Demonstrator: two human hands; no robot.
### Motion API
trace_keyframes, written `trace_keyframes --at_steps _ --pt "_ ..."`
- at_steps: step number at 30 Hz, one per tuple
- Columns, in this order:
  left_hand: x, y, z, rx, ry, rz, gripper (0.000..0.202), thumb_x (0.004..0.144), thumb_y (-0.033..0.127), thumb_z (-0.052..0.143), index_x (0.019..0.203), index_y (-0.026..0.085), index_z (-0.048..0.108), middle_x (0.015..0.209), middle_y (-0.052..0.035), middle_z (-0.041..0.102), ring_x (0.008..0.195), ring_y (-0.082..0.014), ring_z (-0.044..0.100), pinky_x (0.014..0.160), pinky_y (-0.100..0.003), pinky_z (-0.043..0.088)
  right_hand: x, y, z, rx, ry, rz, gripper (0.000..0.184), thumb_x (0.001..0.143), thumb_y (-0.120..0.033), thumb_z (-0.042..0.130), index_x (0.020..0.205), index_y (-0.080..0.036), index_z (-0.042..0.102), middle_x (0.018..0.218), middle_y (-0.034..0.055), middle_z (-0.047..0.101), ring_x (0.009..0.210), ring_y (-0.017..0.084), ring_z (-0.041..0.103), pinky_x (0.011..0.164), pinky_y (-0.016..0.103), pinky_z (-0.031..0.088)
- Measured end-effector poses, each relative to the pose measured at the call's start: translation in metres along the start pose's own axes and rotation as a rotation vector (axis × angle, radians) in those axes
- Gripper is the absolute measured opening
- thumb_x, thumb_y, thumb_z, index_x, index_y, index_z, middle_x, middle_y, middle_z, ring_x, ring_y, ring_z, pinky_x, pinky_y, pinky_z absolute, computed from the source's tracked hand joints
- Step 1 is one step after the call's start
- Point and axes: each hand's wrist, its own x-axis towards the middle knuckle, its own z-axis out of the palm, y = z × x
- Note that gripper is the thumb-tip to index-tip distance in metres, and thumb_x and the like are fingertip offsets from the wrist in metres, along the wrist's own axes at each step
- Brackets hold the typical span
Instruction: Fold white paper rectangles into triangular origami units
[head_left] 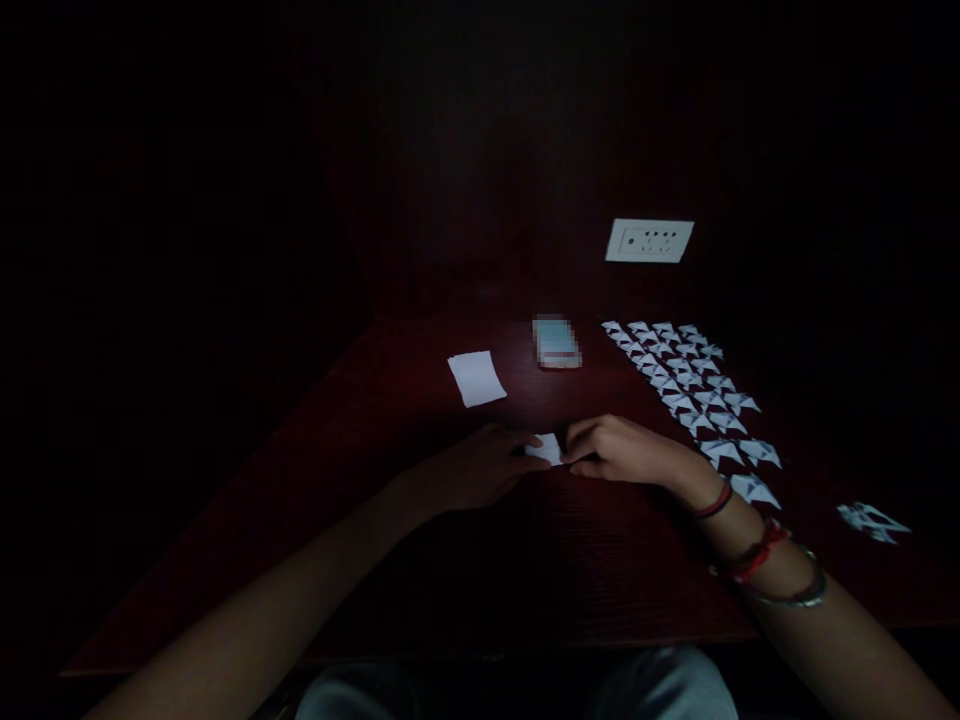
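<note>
A small white piece of paper [545, 449] lies on the dark red table [420, 560] between my two hands. My left hand [480, 468] pinches its left edge with curled fingers. My right hand [622, 450] grips its right edge, fingers closed; that wrist wears red and black bands and a metal bangle. Much of the paper is hidden by the fingers.
A stack of white paper slips [477, 378] lies beyond my left hand. A small box-like object [556, 342] sits behind it. Several folded white paper pieces [690, 385] lie in rows at right, one more [872, 520] far right. A white wall socket [649, 241] is behind.
</note>
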Motion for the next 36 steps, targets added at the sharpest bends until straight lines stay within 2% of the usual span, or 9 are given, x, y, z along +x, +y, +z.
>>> trace_keyframes --at_steps 5,14,19,25,31,36 --pt "-0.001 0.005 -0.005 0.021 -0.023 -0.005 0.040 0.080 0.014 0.044 0.118 0.025 0.041 0.126 -0.0059 0.036 0.109 -0.0193 0.039 0.089 -0.034 0.032 0.000 -0.005 -0.003 -0.015 -0.037 0.015 0.018 0.075 -0.018 0.051 0.086 -0.016 0.065 0.082 0.0035 0.059 0.072 0.011 0.054 0.068 0.023 0.038" --pt "-0.001 0.006 -0.003 0.035 -0.023 -0.018 0.036 0.081 0.014 0.043 0.115 0.026 0.044 0.122 -0.0050 0.040 0.109 -0.0192 0.039 0.086 -0.034 0.032 -0.002 -0.005 -0.007 0.021 -0.044 0.016 0.017 0.076 -0.016 0.049 0.079 -0.015 0.066 0.076 0.0030 0.060 0.068 0.010 0.054 0.065 0.021 0.040" --pt "-0.001 0.005 0.001 0.045 0.016 -0.030 0.038 0.082 0.015 0.042 0.118 0.027 0.040 0.124 -0.0055 0.039 0.110 -0.0193 0.039 0.087 -0.035 0.031 0.000 -0.005 -0.006 -0.022 0.087 0.058 0.024 0.077 -0.015 0.047 0.097 -0.018 0.061 0.086 0.0045 0.058 0.076 0.012 0.054 0.070 0.024 0.041" --pt "0.000 0.002 0.000 0.014 0.037 -0.013 0.046 0.077 0.009 0.045 0.119 0.027 0.039 0.123 -0.0032 0.040 0.111 -0.0169 0.037 0.088 -0.033 0.030 0.001 -0.004 0.001 -0.064 0.038 0.047 0.023 0.078 -0.017 0.047 0.095 -0.017 0.062 0.089 0.0049 0.057 0.080 0.013 0.054 0.073 0.025 0.041" --pt "0.001 0.002 -0.010 -0.063 -0.009 -0.039 0.044 0.078 0.006 0.040 0.118 0.024 0.039 0.122 0.0000 0.043 0.111 -0.0127 0.038 0.087 -0.028 0.030 0.001 -0.006 0.004 -0.104 0.080 0.048 0.029 0.077 -0.013 0.046 0.103 -0.020 0.057 0.091 0.0040 0.057 0.082 0.013 0.054 0.074 0.025 0.042" --pt "-0.002 -0.001 -0.011 -0.092 -0.034 -0.057 0.049 0.075 0.004 0.040 0.120 0.023 0.035 0.125 0.0004 0.041 0.114 -0.0123 0.036 0.086 -0.027 0.031 0.001 -0.007 0.005 -0.148 0.089 0.043 0.021 0.075 -0.012 0.047 0.086 -0.017 0.063 0.093 0.0043 0.057 0.083 0.013 0.054 0.075 0.025 0.041"
